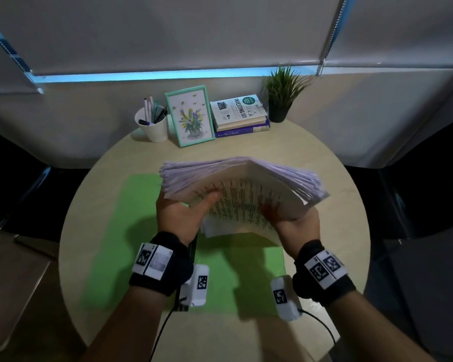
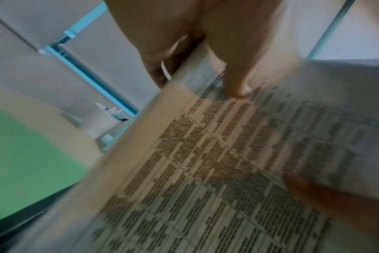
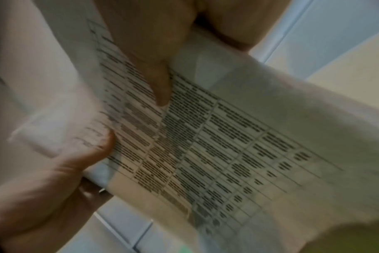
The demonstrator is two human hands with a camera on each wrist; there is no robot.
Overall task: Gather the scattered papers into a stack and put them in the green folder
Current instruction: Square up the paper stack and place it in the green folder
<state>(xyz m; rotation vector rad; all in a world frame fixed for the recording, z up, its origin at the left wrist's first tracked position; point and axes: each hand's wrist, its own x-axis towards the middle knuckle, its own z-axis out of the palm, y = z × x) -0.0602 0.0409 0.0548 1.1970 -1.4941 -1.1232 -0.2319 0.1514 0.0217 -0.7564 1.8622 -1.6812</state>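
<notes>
Both hands hold the stack of papers (image 1: pixel 242 190) up off the counter (image 1: pixel 324 184), tilted so its printed top sheet faces the person. The left hand (image 1: pixel 179 214) grips the left side, thumb pressed on the printed face and fingers (image 2: pixel 160 51) curled behind. The right hand (image 1: pixel 297 226) cradles the right edge from below, thumb on top, its fingers hidden under the sheets. The green folder (image 1: pixel 110 257) lies flat on the counter directly beneath.

The far edge of the stack is fanned and ragged rather than square, so the sheets are not locked together. Held at this tilt, with only thumb pressure on the top page, the loose upper sheets could slide toward the person or spill sideways if either grip eases. The stack also bows between the two hands; a squeeze inward would likely buckle the middle and crease pages.

Whether the folder is open or closed cannot be told from here; if closed, freeing one hand to lift its cover would leave the thick stack in a single grip, the likeliest moment for a spill. Uneven edges may also catch on the folder and scatter.

At the back, the pen cup (image 1: pixel 153 126), picture frame (image 1: pixel 190 116) and books (image 1: pixel 239 113) stand well apart.
</notes>
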